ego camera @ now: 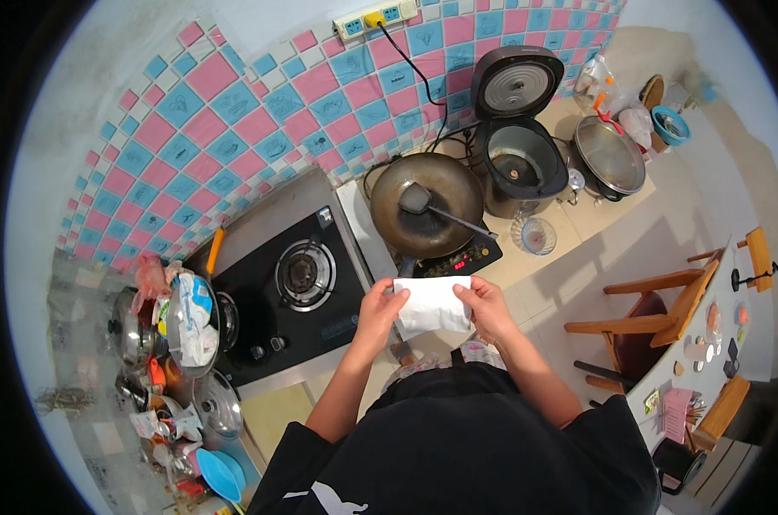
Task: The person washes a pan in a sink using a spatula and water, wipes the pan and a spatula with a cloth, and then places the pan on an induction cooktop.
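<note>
A white sheet of paper or tissue is stretched between my two hands, in front of the induction cooker. My left hand pinches its left edge, and my right hand grips its right edge with the thumb on top. Just beyond them a wok rests over the cooker, which shows a lit red display. A metal spatula lies in the wok, its handle reaching over the right rim.
Left of the wok is a black gas hob. An open rice cooker, a glass bowl and a lidded pan stand to the right. Pots and lids crowd the far left. A wooden chair stands at lower right.
</note>
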The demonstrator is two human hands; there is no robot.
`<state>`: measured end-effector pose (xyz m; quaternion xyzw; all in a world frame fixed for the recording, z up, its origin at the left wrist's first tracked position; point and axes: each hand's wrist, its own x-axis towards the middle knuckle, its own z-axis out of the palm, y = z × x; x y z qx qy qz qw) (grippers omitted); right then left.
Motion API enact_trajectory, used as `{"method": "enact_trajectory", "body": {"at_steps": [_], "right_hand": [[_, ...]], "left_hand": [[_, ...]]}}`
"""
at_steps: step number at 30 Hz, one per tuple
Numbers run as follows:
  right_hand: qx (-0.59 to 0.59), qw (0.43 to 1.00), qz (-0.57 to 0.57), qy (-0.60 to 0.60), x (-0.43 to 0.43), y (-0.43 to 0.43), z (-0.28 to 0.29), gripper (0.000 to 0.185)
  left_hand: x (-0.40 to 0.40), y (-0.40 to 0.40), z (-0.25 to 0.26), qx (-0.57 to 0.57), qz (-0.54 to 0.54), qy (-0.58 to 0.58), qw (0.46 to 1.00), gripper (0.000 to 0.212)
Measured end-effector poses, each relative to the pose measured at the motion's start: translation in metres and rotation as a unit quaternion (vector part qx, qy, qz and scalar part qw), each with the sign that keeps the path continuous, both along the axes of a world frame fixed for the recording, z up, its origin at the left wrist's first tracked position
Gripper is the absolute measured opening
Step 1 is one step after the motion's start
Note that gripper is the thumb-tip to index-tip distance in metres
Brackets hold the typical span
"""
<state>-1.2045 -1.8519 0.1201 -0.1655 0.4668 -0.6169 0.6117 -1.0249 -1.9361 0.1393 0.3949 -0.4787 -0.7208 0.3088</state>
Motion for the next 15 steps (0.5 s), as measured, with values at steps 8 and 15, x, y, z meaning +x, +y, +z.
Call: {"method": "enact_trajectory", "body": {"at_steps": [8, 15], "right_hand": [[0.079, 0.993, -0.089, 0.005, 0.021, -0.009, 0.019, 0.038], [0.073, 0.984, -0.104, 0.124, 0.019, 0.02, -0.011, 0.076]], "left_hand": [[0.022, -0.02, -0.022, 0.016, -0.087, -0.013, 0.996, 0.023], [0.008, -0.024, -0.023, 0.021, -0.052, -0.021, 0.998, 0.046]]}}
